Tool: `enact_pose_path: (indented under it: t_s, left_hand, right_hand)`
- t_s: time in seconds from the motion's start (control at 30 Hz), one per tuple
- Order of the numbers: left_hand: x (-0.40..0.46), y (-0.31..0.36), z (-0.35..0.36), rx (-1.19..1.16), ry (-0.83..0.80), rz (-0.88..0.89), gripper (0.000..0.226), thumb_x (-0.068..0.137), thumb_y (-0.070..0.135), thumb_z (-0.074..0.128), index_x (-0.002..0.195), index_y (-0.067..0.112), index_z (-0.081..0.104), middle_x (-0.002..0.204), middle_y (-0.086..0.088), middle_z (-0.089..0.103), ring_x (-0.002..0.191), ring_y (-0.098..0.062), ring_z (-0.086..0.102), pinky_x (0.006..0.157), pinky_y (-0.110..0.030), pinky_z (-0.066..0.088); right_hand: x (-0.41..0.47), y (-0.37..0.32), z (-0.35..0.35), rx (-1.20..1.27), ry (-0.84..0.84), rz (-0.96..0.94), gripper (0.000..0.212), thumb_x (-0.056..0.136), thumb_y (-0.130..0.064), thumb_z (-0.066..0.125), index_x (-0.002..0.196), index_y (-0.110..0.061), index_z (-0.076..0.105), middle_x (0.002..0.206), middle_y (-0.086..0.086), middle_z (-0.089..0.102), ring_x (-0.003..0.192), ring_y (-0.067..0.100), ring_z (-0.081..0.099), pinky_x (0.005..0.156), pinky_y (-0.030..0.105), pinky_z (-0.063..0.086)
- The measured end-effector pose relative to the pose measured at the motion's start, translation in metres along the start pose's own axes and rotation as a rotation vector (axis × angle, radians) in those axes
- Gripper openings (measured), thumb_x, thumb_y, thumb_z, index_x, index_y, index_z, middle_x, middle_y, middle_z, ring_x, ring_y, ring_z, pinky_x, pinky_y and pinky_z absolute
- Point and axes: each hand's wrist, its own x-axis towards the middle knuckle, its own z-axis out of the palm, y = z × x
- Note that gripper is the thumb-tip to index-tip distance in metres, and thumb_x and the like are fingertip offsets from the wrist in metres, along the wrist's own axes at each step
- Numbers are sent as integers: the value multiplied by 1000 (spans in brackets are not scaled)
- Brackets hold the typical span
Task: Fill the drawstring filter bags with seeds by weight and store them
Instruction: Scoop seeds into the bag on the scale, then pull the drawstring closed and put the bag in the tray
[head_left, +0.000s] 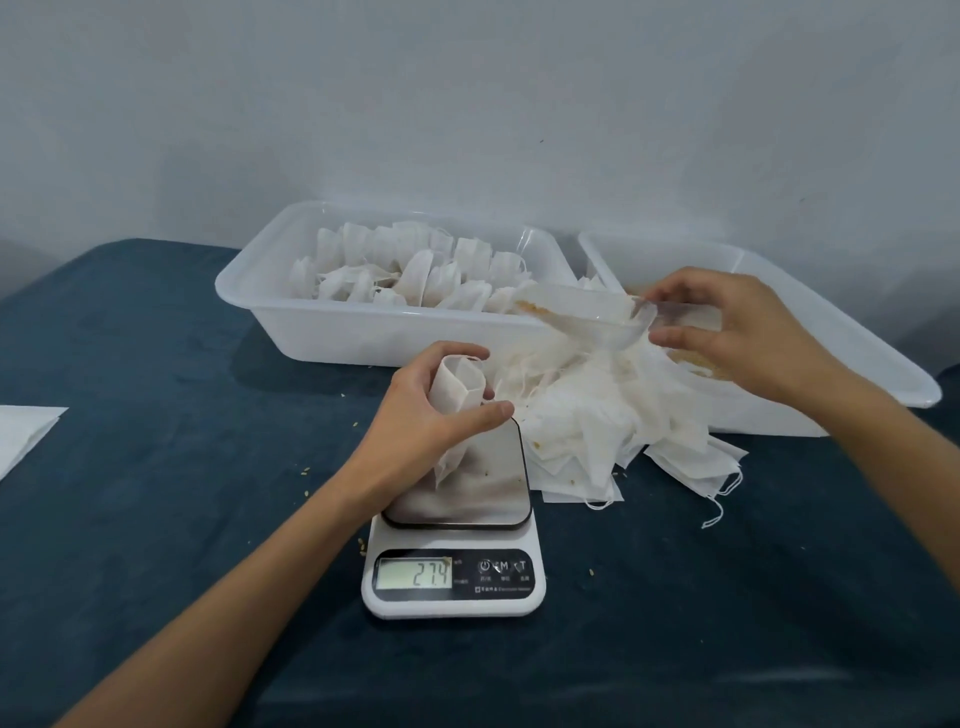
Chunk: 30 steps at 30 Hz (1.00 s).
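Observation:
My left hand (434, 410) grips a white filter bag (460, 387) upright with its mouth open, its bottom on the steel plate of the kitchen scale (457, 525). The display (414, 573) reads 27.4. My right hand (737, 332) holds a clear plastic scoop (587, 314) above and to the right of the bag, tilted with a few brown seeds near its left end. Between the scale and the right tub lies a pile of empty filter bags (613, 431). The left tub (384, 327) holds several filled bags.
A second white tub (831, 338) at the right holds brown seeds under my right hand. Loose seeds are scattered on the dark blue tablecloth (182, 415). A white sheet (23, 431) lies at the left edge. A grey wall stands behind the tubs.

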Motion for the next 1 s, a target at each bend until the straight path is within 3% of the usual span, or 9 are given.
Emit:
enact_pose_path:
  t_s: [0.07,0.13,0.2,0.3,0.47,0.57,0.63,0.8,1.0]
  left_hand:
    - [0,0,3,23,2,-1,38,79,44,81,113,33,69,94,-1,75,86,-12,71,76,-25,57]
    - [1,-1,6,35,6,27,14,99,35,68,105,23,73,88,0,75,82,-12,70,78,-29,57]
    - [2,-3,9,36,20,63,30,110,25,49,98,14,74,83,-2,74,80,-11,69,78,-27,55]
    - [5,1,10,9,63,96,37,110,30,43,96,13,73,79,-7,73,76,-10,69,70,-16,52]
    - [22,15,12,-71,132,120,39,111,31,40,94,5,65,67,-11,65,67,-23,65,78,-37,59]
    - [46,25,9,-97,211,98,38,112,29,41,89,5,61,60,-5,55,61,-19,59,73,-32,59]
    - [65,32,2,-64,262,94,39,113,29,41,87,8,62,64,-1,58,66,-16,60,76,-29,59]
    - [122,51,-13,143,353,53,43,111,33,42,84,20,72,85,8,71,82,-10,63,77,-28,50]
    - [181,49,-22,479,329,6,39,110,31,41,99,17,76,105,-8,69,82,-20,59,70,-33,44]
  right_hand:
    - [5,16,-5,14,51,75,27,83,-11,80,103,-23,67,107,-9,72,105,6,66,84,4,41]
    - [10,37,-8,-18,111,198,29,84,-13,81,108,-18,66,109,-1,71,106,13,66,79,5,41]
    - [14,60,-9,-106,156,320,33,86,-15,79,115,-12,64,116,6,69,111,20,64,86,17,42]
    - [15,91,-8,-207,195,461,38,89,-19,76,121,-8,60,119,10,67,113,27,61,90,30,43]
    - [18,119,-9,-350,120,621,30,87,-15,76,111,-1,64,111,18,69,101,35,63,91,47,52]
    - [25,119,-8,-433,19,644,21,84,-11,77,99,1,70,97,17,71,90,32,66,80,44,56]
    - [29,117,-6,-481,-56,659,18,82,-12,81,87,-2,68,85,10,67,77,25,60,66,35,50]
    - [33,118,0,-540,-187,671,24,83,-14,80,103,-6,71,100,8,70,89,24,64,83,35,54]
    - [34,117,1,-591,-244,649,24,85,-20,79,107,-13,71,103,4,71,90,20,65,86,36,56]
